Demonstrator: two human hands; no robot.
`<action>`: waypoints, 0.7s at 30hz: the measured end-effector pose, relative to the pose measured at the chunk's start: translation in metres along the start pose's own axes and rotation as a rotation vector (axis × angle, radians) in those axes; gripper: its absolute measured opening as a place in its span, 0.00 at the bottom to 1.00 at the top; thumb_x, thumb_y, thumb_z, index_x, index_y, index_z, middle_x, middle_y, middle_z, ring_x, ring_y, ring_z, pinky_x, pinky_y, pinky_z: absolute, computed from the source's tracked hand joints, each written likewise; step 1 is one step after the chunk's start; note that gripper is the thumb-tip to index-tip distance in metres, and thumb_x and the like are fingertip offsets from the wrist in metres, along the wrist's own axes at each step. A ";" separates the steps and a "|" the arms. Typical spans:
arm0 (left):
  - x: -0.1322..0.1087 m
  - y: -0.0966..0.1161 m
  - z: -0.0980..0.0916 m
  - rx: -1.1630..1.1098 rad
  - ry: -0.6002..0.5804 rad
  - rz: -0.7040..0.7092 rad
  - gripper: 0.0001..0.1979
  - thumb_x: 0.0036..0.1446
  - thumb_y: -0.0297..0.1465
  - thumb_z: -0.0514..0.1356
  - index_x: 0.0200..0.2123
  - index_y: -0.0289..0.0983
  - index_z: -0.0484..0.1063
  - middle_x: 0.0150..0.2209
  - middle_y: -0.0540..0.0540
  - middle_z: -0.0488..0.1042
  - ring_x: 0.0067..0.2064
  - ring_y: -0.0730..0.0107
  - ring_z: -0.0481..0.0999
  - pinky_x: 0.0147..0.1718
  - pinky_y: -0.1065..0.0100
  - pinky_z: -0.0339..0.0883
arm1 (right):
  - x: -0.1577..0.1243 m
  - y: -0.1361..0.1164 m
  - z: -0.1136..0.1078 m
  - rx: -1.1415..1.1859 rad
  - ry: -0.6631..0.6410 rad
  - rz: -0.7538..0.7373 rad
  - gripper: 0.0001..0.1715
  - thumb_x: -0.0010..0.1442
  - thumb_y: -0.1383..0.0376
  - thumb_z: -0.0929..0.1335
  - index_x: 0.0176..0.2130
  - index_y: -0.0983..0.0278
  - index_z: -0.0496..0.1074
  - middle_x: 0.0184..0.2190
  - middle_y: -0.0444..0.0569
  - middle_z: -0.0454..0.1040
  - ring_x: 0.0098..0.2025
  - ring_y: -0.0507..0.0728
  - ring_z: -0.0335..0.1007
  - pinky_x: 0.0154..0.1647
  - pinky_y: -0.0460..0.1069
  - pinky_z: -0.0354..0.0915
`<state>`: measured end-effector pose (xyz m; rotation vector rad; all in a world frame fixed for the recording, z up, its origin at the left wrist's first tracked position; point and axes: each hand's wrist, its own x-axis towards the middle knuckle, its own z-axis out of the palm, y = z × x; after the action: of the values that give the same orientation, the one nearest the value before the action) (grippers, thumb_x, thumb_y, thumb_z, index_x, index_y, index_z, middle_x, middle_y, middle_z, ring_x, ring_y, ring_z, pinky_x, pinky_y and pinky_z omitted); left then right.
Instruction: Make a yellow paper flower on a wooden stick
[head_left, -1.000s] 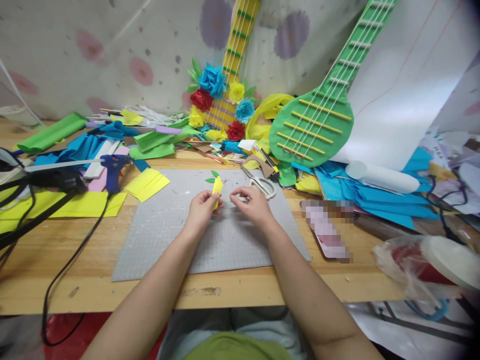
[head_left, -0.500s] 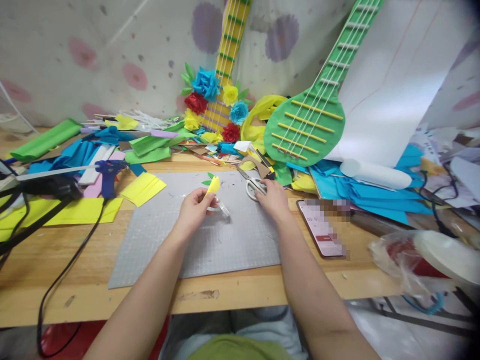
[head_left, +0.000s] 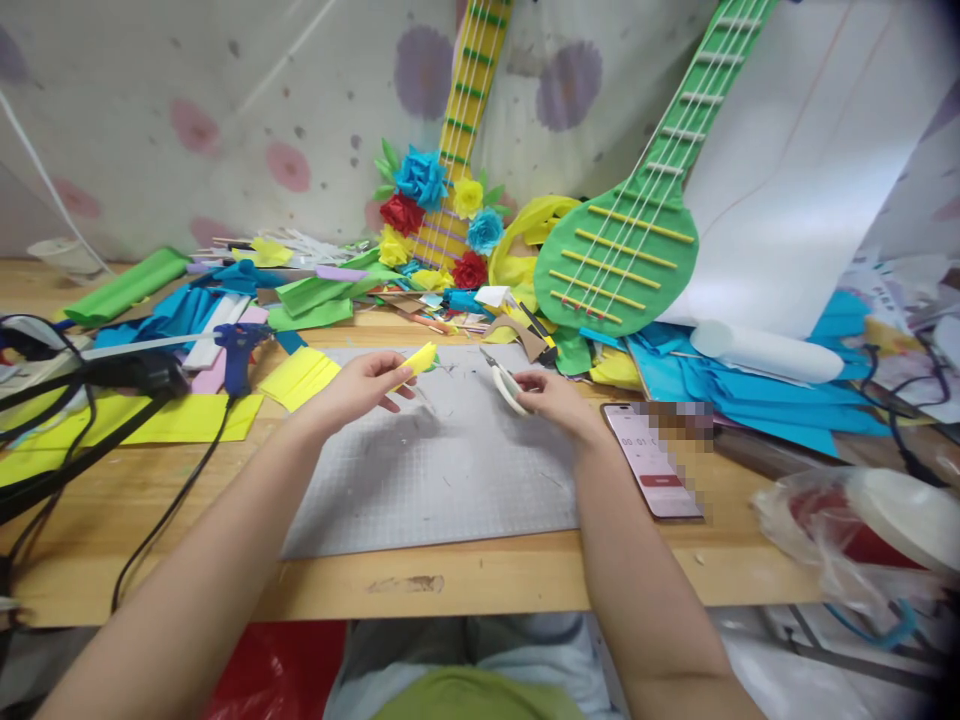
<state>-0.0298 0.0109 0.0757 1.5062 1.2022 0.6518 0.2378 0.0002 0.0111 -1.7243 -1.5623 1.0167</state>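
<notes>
My left hand [head_left: 360,385] pinches a small folded yellow paper piece [head_left: 418,358] above the grey cutting mat [head_left: 435,480]. My right hand [head_left: 551,397] is closed on the white handles of a pair of scissors [head_left: 501,378], lifting them off the mat, blades pointing up and left. A clear strip seems to hang below the yellow piece; it is hard to make out. The two hands are about a hand's width apart.
A phone [head_left: 652,458] lies right of the mat. A blue glue gun [head_left: 238,350] and black cables [head_left: 90,400] sit left. Yellow sheets [head_left: 300,375], coloured paper scraps, a green paper guitar [head_left: 622,260] and a yellow one with paper flowers [head_left: 442,205] stand behind. A plastic bag [head_left: 847,530] lies right.
My right hand let go near the yellow piece, reached right to the scissors and picked them up. My left hand moved left and up with the yellow piece.
</notes>
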 end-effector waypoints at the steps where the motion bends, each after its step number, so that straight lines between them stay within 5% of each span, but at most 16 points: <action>1: 0.001 -0.001 -0.003 0.016 0.002 -0.013 0.16 0.46 0.43 0.59 0.28 0.34 0.68 0.33 0.45 0.72 0.35 0.66 0.75 0.25 0.70 0.69 | 0.000 -0.002 0.001 0.044 0.015 -0.029 0.20 0.43 0.62 0.67 0.39 0.65 0.68 0.31 0.45 0.70 0.28 0.50 0.63 0.27 0.44 0.59; 5: 0.004 -0.008 -0.013 0.051 -0.017 -0.051 0.16 0.46 0.43 0.59 0.28 0.35 0.67 0.31 0.45 0.73 0.34 0.66 0.75 0.26 0.69 0.69 | -0.007 -0.013 0.006 -0.028 0.075 -0.185 0.26 0.39 0.58 0.71 0.39 0.62 0.64 0.32 0.43 0.68 0.28 0.49 0.60 0.28 0.44 0.58; 11: 0.005 -0.012 -0.025 0.153 -0.073 -0.036 0.17 0.48 0.45 0.57 0.32 0.37 0.66 0.30 0.47 0.73 0.31 0.69 0.75 0.26 0.69 0.69 | -0.018 -0.022 0.010 -0.252 -0.095 -0.369 0.23 0.42 0.50 0.70 0.35 0.61 0.68 0.25 0.41 0.67 0.27 0.50 0.59 0.28 0.44 0.54; 21: 0.005 -0.004 -0.023 0.365 -0.291 -0.033 0.15 0.52 0.43 0.54 0.36 0.39 0.63 0.30 0.47 0.75 0.29 0.70 0.74 0.28 0.69 0.67 | -0.022 -0.026 0.015 -0.341 -0.289 -0.416 0.22 0.44 0.49 0.70 0.32 0.63 0.72 0.22 0.41 0.69 0.23 0.48 0.57 0.26 0.43 0.50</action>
<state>-0.0491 0.0242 0.0779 1.8069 1.1562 0.1838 0.2111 -0.0196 0.0280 -1.4029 -2.2733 0.8459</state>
